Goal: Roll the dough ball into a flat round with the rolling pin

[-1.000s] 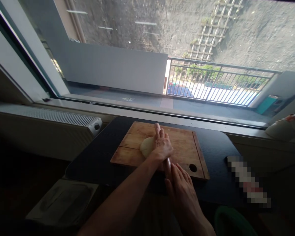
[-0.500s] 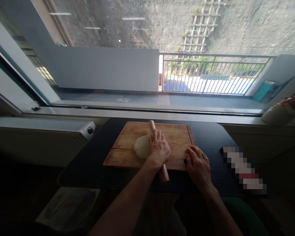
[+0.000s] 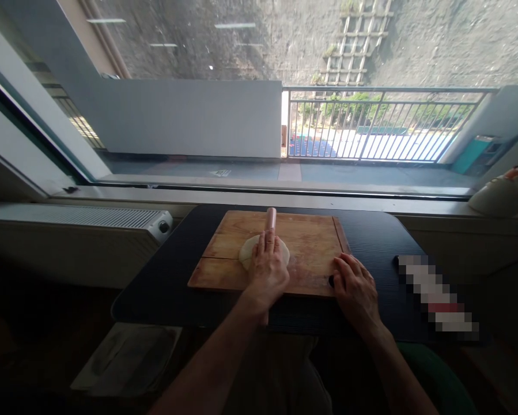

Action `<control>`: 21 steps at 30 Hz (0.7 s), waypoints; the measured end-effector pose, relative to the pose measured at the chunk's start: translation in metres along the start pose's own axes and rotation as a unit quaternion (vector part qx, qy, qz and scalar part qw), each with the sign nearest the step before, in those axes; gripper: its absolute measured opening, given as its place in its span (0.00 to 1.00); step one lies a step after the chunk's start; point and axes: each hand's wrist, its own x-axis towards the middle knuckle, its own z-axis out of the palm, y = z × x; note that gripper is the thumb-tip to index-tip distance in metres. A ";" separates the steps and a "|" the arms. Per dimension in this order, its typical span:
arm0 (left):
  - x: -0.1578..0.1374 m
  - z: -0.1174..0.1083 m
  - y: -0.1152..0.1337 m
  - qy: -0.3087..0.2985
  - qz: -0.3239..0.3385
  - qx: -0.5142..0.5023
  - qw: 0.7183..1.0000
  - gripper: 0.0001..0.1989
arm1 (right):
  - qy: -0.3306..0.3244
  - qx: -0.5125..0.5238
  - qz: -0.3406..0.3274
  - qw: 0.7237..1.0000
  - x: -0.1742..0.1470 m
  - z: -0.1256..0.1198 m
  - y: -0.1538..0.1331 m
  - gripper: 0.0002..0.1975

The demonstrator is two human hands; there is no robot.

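A round, flattened piece of dough (image 3: 245, 253) lies on a wooden cutting board (image 3: 310, 236). Across the dough runs a pinkish rolling pin (image 3: 271, 219), pointing away from me. My left hand (image 3: 269, 268) is on top of the pin, its fingers stretched along it and its thumb to the left. That hand hides the pin's middle and part of the dough. My right hand (image 3: 356, 285) grips the board's near right corner with bent fingers. By its thumb is a small dark spot (image 3: 331, 281), which I cannot make out.
The board rests on a black table (image 3: 155, 282) with rounded corners. A blurred-out object (image 3: 435, 294) lies at its right side. Behind stand a window sill (image 3: 310, 200) and a pale ornament (image 3: 496, 193). A white radiator (image 3: 112, 218) is at the left.
My left hand has moved left with the rolling pin, which has turned straighter and now crosses the middle of the dough. My right hand has stayed at the board's corner. The view has shifted slightly.
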 end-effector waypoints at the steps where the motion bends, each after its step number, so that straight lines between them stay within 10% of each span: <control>1: -0.002 0.004 0.010 0.016 0.001 0.018 1.000 0.28 | 0.000 -0.001 -0.005 1.000 0.000 0.000 0.001 0.18; 11: 0.004 -0.040 -0.072 -0.166 0.074 0.031 0.983 0.28 | -0.003 -0.005 -0.010 1.000 -0.003 0.002 0.004 0.18; 16: -0.011 -0.028 -0.055 -0.090 0.072 0.083 0.990 0.29 | -0.060 -0.033 -0.040 0.997 0.021 -0.006 -0.013 0.19; 21: -0.015 -0.026 -0.056 -0.084 0.059 0.097 0.990 0.28 | -0.103 -0.007 -0.232 0.967 0.091 -0.001 -0.068 0.25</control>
